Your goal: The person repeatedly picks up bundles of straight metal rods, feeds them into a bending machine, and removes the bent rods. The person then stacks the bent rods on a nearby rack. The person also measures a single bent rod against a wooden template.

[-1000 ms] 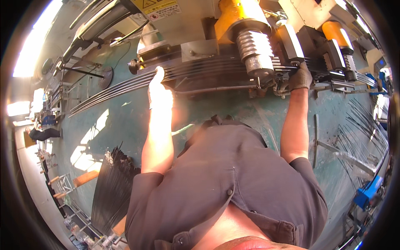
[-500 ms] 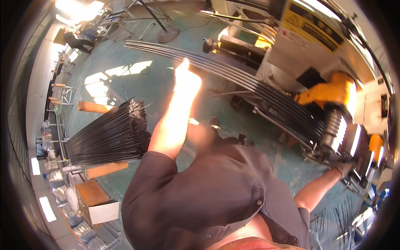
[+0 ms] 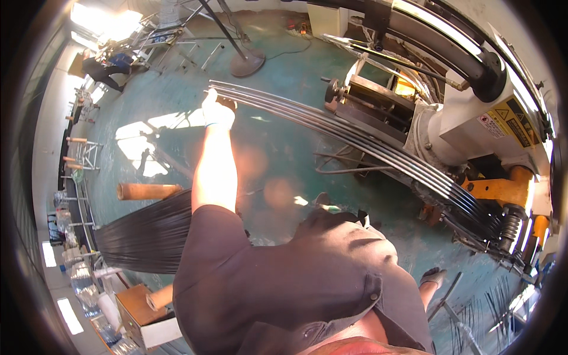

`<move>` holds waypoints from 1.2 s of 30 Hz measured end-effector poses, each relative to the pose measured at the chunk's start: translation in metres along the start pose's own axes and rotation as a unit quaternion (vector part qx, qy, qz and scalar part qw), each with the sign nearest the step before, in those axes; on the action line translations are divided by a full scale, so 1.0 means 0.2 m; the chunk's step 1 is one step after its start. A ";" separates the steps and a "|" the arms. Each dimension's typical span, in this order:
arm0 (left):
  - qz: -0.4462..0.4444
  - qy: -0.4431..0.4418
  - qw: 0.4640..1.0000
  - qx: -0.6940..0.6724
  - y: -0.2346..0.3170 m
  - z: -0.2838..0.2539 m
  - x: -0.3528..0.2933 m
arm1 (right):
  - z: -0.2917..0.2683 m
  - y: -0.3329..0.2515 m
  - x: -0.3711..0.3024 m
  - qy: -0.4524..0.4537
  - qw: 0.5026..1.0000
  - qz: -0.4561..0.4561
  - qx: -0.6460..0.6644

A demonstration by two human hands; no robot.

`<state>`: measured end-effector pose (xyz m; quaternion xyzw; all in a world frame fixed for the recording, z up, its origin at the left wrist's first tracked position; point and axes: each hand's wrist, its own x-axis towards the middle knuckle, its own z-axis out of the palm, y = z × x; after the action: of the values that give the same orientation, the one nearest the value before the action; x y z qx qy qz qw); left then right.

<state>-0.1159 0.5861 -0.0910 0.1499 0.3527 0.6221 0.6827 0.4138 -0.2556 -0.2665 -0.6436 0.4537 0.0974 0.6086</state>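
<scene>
My left hand (image 3: 218, 110), in a white glove, is stretched far forward and closed around the free end of a bundle of long thin metal rods (image 3: 355, 139). The bundle curves right across the green floor into a white and yellow machine (image 3: 473, 118), where it passes a yellow part with a spring (image 3: 510, 219). My right hand (image 3: 435, 276), in a grey glove, hangs low at the right beside my dark shirt, clear of the rods. Its fingers are too small and blurred to read.
A stack of dark rods (image 3: 148, 236) lies on wooden rollers (image 3: 148, 191) at the left. A cardboard box (image 3: 142, 313) stands below it. A round stand base (image 3: 247, 62) sits ahead. Another person (image 3: 106, 65) crouches far left. Loose rods (image 3: 503, 307) lie at the lower right.
My view has swung left. My left hand has slid along the bundle out to its free end. My right hand has come off the rods at the machine and dropped to my side.
</scene>
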 end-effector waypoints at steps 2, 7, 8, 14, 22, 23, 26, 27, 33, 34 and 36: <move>0.005 -0.068 0.998 0.013 0.15 -0.11 0.18 | -0.06 0.20 -0.03 0.048 0.998 0.031 0.010; 0.030 -0.081 0.993 0.078 0.19 -0.08 0.29 | -0.26 0.36 -0.01 0.045 0.999 0.022 -0.008; 0.031 -0.087 0.992 0.080 0.18 -0.11 0.24 | -0.25 0.31 0.00 0.026 0.999 0.026 -0.028; -0.004 -0.061 0.997 0.055 0.18 -0.07 0.15 | -0.20 0.19 0.00 -0.130 0.989 0.012 -0.065; 0.013 -0.167 0.984 0.066 0.16 -0.08 0.21 | 0.15 0.14 -0.45 -0.093 0.994 -0.054 -0.034; 0.017 -0.162 0.984 0.075 0.15 -0.09 0.20 | 0.14 0.13 -0.45 -0.102 0.992 -0.055 -0.040; 0.017 -0.185 0.978 0.091 0.17 -0.11 0.17 | 0.08 0.14 -0.37 -0.075 0.996 -0.030 -0.036; 0.012 -0.186 0.976 0.115 0.21 -0.12 0.15 | 0.07 0.16 -0.33 -0.070 0.997 -0.026 -0.037; -0.010 -0.174 0.967 0.184 0.26 -0.09 0.16 | -0.11 0.25 -0.10 -0.072 0.995 0.029 -0.058; 0.007 -0.154 0.972 0.175 0.23 -0.09 0.17 | -0.13 0.24 -0.07 -0.076 0.994 0.032 -0.064; 0.035 -0.129 0.979 0.155 0.19 -0.09 0.17 | -0.13 0.25 -0.06 -0.078 0.995 0.029 -0.061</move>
<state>-0.1573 0.6218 -0.0897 0.3448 0.3485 0.5587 0.6689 0.3610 -0.2659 -0.2873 -0.6564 0.4165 0.1930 0.5987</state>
